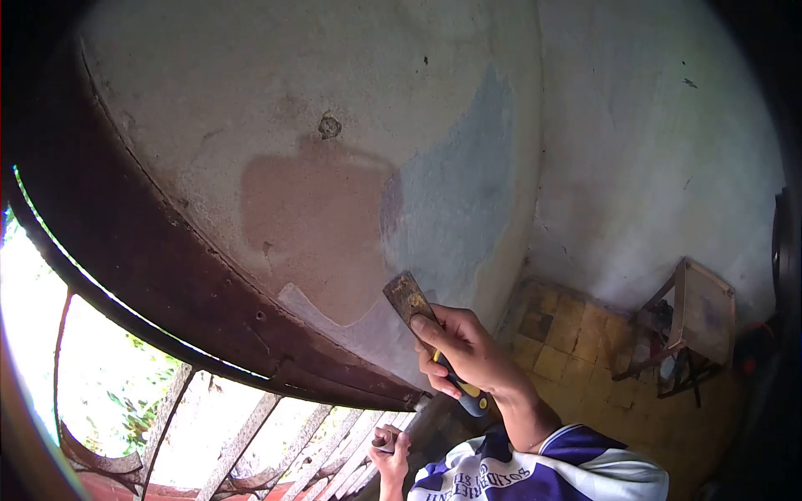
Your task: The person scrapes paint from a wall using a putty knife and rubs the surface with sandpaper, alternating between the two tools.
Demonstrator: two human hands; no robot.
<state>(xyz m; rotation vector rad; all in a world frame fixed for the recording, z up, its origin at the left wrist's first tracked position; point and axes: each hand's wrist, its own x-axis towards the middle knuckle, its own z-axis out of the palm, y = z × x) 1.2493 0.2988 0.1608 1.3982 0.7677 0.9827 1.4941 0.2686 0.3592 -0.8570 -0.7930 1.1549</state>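
Observation:
My right hand (464, 346) is wrapped round a scraper (408, 299) with a black and yellow handle, my thumb pressed on its flat, stained blade. The blade points up and left and overlaps the wall (209, 92) in this view, just below a blue-grey patch (455, 188). Left of the blade, a brownish patch (309, 225) with a rounded outline covers part of the wall. Low in the view, my left hand (390, 451) is closed round a small brownish thing, close to the window grille; I cannot tell what it is.
A dark reddish-brown frame (184, 242) borders the wall above a window with metal grille bars (242, 442) and bright greenery outside. At the right, a small wooden table (706, 305) stands on yellowish floor tiles (576, 334) by another wall. A hole (329, 126) marks the wall.

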